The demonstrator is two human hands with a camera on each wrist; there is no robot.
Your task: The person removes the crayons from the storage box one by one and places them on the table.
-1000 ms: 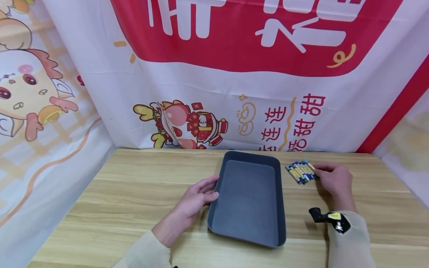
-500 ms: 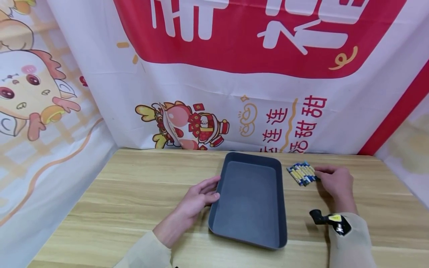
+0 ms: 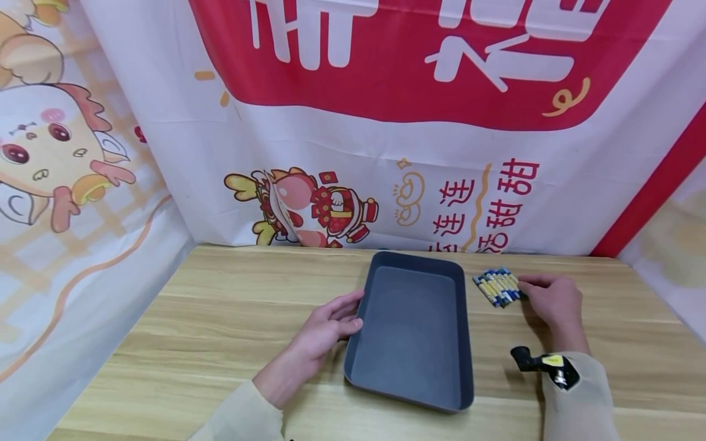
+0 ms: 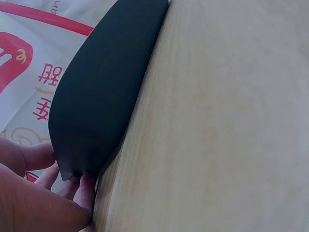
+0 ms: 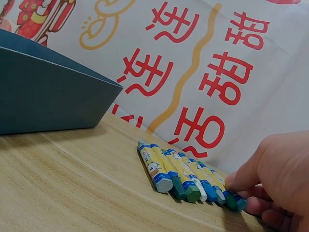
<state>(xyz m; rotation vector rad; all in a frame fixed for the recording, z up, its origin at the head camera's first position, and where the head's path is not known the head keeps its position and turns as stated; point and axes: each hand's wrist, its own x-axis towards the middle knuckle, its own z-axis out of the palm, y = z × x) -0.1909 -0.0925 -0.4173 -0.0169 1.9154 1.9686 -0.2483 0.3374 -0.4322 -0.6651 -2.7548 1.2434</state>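
A dark grey rectangular pan (image 3: 408, 337) with raised walls lies on the wooden table, tilted slightly in the head view. My left hand (image 3: 322, 331) holds its left wall, thumb at the rim and the other fingers against the outer side; the left wrist view shows these fingertips at the pan's wall (image 4: 96, 92). To the right of the pan, several crayons (image 5: 181, 174) in yellow and blue wrappers lie side by side in a row. My right hand (image 3: 554, 300) pinches at the rightmost crayon (image 5: 236, 200); part of that crayon is hidden by the thumb.
The wooden table (image 3: 231, 331) ends at a white and red printed cloth (image 3: 342, 141) hanging behind it. Another printed cloth (image 3: 66, 202) hangs along the left side. A small black device (image 3: 551, 364) is fixed at the right sleeve.
The view has shifted slightly. The right hand's fingers have lowered a little at the right end of the crayon row. The left hand stays at the pan.
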